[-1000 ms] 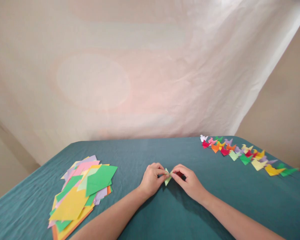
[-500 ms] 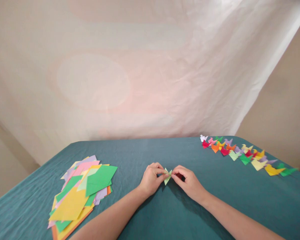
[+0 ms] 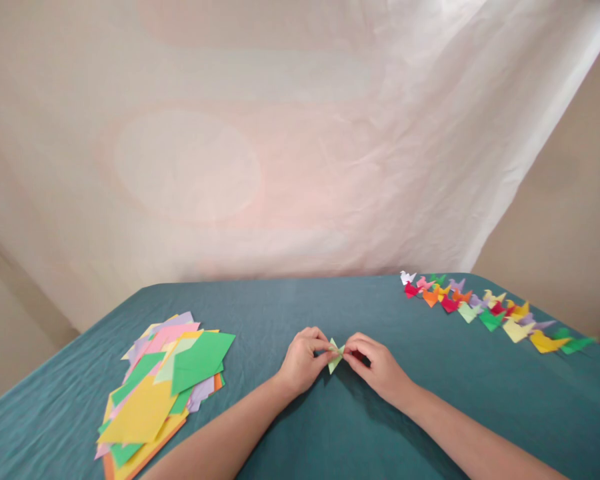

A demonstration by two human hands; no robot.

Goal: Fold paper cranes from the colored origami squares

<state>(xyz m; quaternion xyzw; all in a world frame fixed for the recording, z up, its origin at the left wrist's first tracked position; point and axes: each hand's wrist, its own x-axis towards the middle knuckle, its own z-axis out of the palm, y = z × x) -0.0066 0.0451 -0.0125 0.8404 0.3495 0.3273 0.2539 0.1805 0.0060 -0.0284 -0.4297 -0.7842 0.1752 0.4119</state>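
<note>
A small piece of light green origami paper (image 3: 335,364), folded into points, is held between my two hands just above the table. My left hand (image 3: 305,357) pinches its left side between thumb and fingers. On the opposite side, my right hand (image 3: 375,363) grips the other edge with thumb and fingertips. The fingers cover much of the paper, so its exact folded shape is partly hidden.
A loose pile of coloured paper sheets (image 3: 145,407) lies on the left. Rows of small folded paper birds (image 3: 490,319) in many colours stand at the right. A dark green cloth (image 3: 300,433) covers the table, with a pale hanging sheet (image 3: 300,153) behind it.
Both hands keep their pinch on the light green paper, in almost the same place. The whole view has shifted very slightly.
</note>
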